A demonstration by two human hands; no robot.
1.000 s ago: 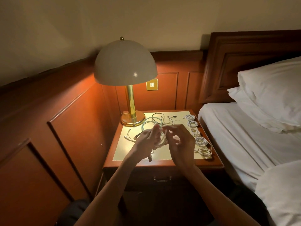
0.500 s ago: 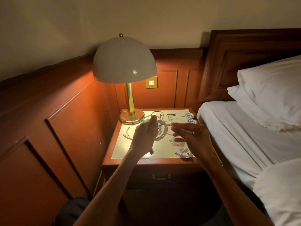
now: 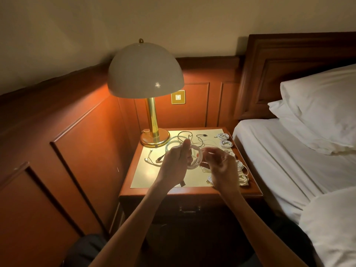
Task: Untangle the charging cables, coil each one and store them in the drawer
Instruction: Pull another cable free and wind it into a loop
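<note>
Above the nightstand [image 3: 134, 182] my left hand [image 3: 176, 166] grips a white cable coil [image 3: 196, 159] with the thumb up. My right hand [image 3: 221, 166] is just right of the coil and pinches the cable's loose strand at its top. A dark plug end [image 3: 182, 183] hangs below my left hand. Loose tangled cables [image 3: 179, 139], pale green, white and black, lie behind the hands near the lamp base. Several coiled white cables [image 3: 224, 140] lie in a row along the right edge, partly hidden by my right hand. The drawer [image 3: 189, 209] below is closed.
A brass lamp [image 3: 152, 135] with a wide dome shade stands at the nightstand's back left. Wood panelling closes off the left and back. A bed [image 3: 289, 160] with white sheets and pillows lies directly to the right.
My right hand drew the strand out to the right, then came back in to the coil. My left hand has kept hold of the coil throughout.
</note>
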